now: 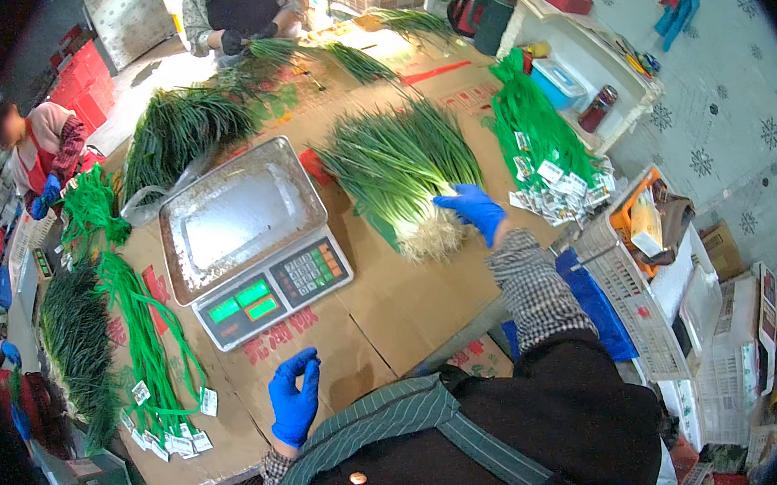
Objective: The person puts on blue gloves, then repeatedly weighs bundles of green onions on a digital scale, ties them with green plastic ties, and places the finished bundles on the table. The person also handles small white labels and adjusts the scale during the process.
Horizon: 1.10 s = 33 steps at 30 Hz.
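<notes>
My right hand (477, 212), in a blue glove, grips pale stems at the near right side of a pile of spring onions (409, 164). The pile's whitish roots (433, 240) point towards me and its green leaves fan away. My left hand (294, 397), also gloved in blue, hovers low over the cardboard near my apron. Its fingers are bent, with a gap to the thumb and nothing visible between them. Left of the pile stands a digital weighing scale (314, 266). Its steel pan (240, 214) holds no produce, and its green displays (252, 294) are lit.
Green mesh bags with tags (534, 126) lie at right, beside a shelf (612, 60). Green straps with tags (154, 339) and more spring onions (78, 339) lie at left. A plastic crate (632, 290) stands by my right arm. Two people (239, 6) (51, 147) work beyond.
</notes>
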Each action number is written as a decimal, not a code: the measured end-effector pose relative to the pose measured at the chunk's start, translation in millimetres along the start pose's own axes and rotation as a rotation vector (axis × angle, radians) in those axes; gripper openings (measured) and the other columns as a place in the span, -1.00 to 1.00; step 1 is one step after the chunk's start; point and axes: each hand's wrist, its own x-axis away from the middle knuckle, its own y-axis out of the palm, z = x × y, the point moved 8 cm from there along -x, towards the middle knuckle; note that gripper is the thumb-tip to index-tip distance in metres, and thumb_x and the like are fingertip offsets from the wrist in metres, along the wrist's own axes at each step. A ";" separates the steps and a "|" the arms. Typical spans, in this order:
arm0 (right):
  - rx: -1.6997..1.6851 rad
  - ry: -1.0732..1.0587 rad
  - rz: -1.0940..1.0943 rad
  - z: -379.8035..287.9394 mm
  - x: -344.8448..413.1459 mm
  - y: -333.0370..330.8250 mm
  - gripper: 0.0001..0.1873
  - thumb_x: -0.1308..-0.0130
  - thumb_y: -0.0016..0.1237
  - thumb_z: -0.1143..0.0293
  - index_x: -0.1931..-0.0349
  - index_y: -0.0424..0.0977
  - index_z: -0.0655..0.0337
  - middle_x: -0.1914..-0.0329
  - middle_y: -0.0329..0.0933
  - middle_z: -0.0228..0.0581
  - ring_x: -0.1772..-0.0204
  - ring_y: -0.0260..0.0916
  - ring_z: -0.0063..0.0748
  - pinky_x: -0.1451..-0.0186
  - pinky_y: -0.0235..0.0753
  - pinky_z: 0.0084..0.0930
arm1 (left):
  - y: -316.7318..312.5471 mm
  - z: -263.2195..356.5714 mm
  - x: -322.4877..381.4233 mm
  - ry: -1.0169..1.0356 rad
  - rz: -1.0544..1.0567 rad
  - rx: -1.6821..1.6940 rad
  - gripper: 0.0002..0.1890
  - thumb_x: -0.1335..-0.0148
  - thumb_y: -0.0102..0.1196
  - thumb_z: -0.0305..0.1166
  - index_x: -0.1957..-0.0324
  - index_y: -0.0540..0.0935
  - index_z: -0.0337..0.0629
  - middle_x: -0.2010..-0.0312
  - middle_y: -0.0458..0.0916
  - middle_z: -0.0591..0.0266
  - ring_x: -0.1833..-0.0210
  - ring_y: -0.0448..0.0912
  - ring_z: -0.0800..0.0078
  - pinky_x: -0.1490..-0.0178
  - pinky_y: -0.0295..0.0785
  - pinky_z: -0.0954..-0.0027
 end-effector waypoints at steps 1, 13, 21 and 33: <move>-0.194 0.160 -0.045 11.9 -0.4 -4.2 -0.50 -0.01 0.16 0.05 0.15 0.45 0.22 0.42 0.49 -0.29 0.41 0.42 -0.41 0.33 0.44 -0.50 | -4.0 -3.5 2.5 -0.027 0.018 0.017 -0.80 -0.14 0.13 -0.48 0.16 0.59 -0.28 0.28 0.62 0.17 0.26 0.55 0.52 0.15 0.43 0.48; -0.222 -0.199 0.000 -42.9 4.3 -19.5 -0.70 -0.18 -0.09 0.27 0.15 0.39 0.27 0.38 0.53 -0.16 0.41 0.48 -0.30 0.36 0.49 -0.45 | -14.0 -41.7 25.2 -0.256 0.113 0.276 -0.82 -0.21 0.05 -0.50 0.15 0.55 -0.33 0.28 0.60 0.20 0.24 0.55 0.51 0.13 0.44 0.49; 0.363 -0.243 0.056 -8.5 7.6 9.2 -0.59 -0.09 -0.01 0.25 0.06 0.41 0.24 0.09 0.45 0.10 0.10 0.45 0.01 0.13 0.45 -0.26 | -13.4 -45.3 37.5 -0.333 0.149 0.239 -0.81 -0.21 0.05 -0.49 0.15 0.55 -0.34 0.27 0.60 0.19 0.24 0.56 0.51 0.12 0.44 0.49; -0.283 -0.758 -0.167 -274.5 33.0 -4.9 -0.73 -0.26 -0.12 0.38 0.09 0.40 0.31 0.32 0.50 -0.23 0.35 0.49 -0.47 0.33 0.56 -0.57 | -2.1 -57.7 36.0 -0.253 0.129 0.116 -0.81 -0.17 0.10 -0.39 0.20 0.61 -0.24 0.35 0.63 0.13 0.32 0.57 0.46 0.21 0.45 0.46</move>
